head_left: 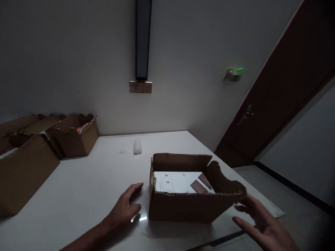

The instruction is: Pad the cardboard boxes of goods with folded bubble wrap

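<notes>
Head view: a white table (104,181) spreads across the lower half of the frame, and the open cardboard box (183,208) sits on it, right of lower centre. Its thin walls should be fairly stiff but likely to bend at the ragged cut edges, the dipped right side most of all. Dry card should grip well; the weight is hard to judge, probably moderate. Low on the two short side walls, near the base, looks the safest hold. Inside lies a white printed item (175,182), smooth-faced and perhaps apt to slide if the box tips. The right hand (264,221), lower right, is spread wide at the box's right corner; contact is unclear. The left hand (125,209), lower centre-left, is also wide, holding nothing, just beside the left wall.
</notes>
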`<control>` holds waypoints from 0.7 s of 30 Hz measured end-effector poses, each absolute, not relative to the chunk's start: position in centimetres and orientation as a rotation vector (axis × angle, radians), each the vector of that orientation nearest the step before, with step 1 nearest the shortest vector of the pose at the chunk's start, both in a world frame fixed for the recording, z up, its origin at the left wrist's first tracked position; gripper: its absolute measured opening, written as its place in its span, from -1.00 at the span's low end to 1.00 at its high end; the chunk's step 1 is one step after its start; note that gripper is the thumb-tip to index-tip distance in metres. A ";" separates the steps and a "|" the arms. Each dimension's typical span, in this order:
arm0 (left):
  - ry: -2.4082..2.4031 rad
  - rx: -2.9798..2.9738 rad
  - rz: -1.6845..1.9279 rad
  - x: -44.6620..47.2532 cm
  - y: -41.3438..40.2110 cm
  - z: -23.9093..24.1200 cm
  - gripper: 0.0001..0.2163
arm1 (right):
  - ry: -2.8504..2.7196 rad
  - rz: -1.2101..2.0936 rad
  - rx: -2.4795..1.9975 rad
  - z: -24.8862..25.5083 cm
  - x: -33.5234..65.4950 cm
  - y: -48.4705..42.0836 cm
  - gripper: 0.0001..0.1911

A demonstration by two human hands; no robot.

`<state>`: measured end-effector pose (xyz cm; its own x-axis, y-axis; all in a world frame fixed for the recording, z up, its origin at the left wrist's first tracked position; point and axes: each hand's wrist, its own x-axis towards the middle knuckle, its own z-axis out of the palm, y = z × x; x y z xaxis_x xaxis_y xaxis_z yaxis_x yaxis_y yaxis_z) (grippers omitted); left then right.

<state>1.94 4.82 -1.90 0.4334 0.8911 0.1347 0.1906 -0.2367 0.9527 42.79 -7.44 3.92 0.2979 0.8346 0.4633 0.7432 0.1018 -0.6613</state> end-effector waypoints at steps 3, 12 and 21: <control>0.920 1.726 0.851 2.2 2.7 -1.6 -0.20 | -1.431 0.536 -1.639 2.3 41.6 -6.5 -0.30; 0.889 1.691 0.991 3.4 1.7 0.4 -0.23 | -1.433 0.829 -1.603 0.0 37.7 -4.0 -0.46; 1.269 1.364 1.221 -5.0 4.1 -0.1 -0.38 | -1.830 0.991 -1.242 2.5 27.7 2.5 -0.41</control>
<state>-4.96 4.07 -0.14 -0.0069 0.9959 0.0897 0.1277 -0.0881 0.9879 27.68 2.46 2.53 -0.2929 0.9474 0.1294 0.4097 0.2466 -0.8783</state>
